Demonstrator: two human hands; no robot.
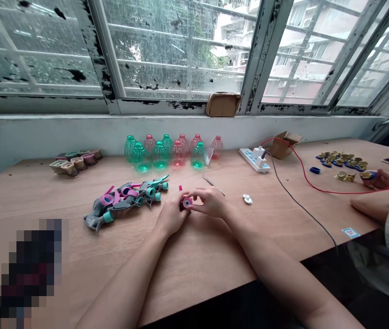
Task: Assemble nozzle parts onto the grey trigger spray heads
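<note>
Currently, a pink-ringed plastic part [187, 203] is pinched between the fingertips of the left hand [172, 216] and right hand [209, 203], just right of the heap of grey, pink and teal plastic parts [126, 201].

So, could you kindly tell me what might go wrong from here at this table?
The small pink ring-shaped part pinched between the left hand and right hand could perhaps slip and roll into the heap of grey, pink and teal plastic parts nearby. The metal tweezers lie just past the right hand and might get knocked. The black cable trailing toward the table edge could snag the right forearm if it swings outward.
</note>
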